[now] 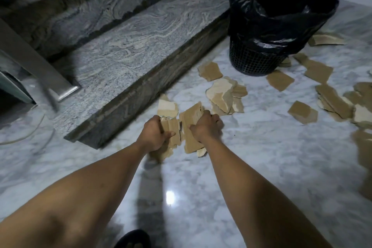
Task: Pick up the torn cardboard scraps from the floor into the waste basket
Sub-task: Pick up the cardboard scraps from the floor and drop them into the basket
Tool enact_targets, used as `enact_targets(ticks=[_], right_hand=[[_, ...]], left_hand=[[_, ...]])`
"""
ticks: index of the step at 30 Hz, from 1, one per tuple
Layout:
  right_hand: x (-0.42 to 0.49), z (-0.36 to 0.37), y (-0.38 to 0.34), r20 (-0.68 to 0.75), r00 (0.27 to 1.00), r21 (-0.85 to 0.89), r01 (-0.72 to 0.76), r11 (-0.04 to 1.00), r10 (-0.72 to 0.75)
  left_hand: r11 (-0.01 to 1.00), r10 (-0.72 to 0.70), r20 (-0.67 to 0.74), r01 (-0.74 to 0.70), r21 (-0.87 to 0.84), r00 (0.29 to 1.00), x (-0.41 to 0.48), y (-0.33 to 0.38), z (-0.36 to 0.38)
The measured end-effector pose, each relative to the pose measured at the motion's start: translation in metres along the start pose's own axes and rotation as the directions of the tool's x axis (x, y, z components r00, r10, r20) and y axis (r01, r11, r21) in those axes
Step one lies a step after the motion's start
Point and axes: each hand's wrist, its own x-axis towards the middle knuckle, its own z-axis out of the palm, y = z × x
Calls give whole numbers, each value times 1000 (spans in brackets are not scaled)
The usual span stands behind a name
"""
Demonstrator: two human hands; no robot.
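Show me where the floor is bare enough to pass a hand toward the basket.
Bare marble floor runs right of the right hand, bordered by the middle scrap pile and a lone scrap. It is crowded around the waste basket, especially its right side.

Matt brown cardboard scraps (279, 82) lie on glossy marble floor (261, 157); the basket (255, 62) is plastic mesh.
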Motion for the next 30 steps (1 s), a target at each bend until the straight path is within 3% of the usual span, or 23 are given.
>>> enact_targets(ticks=[7,13,16,21,26,30], right_hand=[[-6,2,26,-124,980,177,176,968,-156],[4,-14,61,-130,982,204,164,965,-140],[2,-22,74,-143,983,204,143,968,-115],[-11,-39,83,-140,986,325,130,937,-88],[-16,-66,98,-194,973,618,21,786,126],[-10,-109,104,-255,939,759,47,650,230]], left_hand=[[999,-23,-92,19,-43,996,54,23,-3],[974,-221,-17,220,-62,975,81,27,20],[965,-264,-48,263,-15,963,87,31,19],[934,-328,0,325,-146,945,63,56,23],[925,-228,55,234,-301,972,28,88,56],[947,17,28,-7,-320,999,13,134,66]])
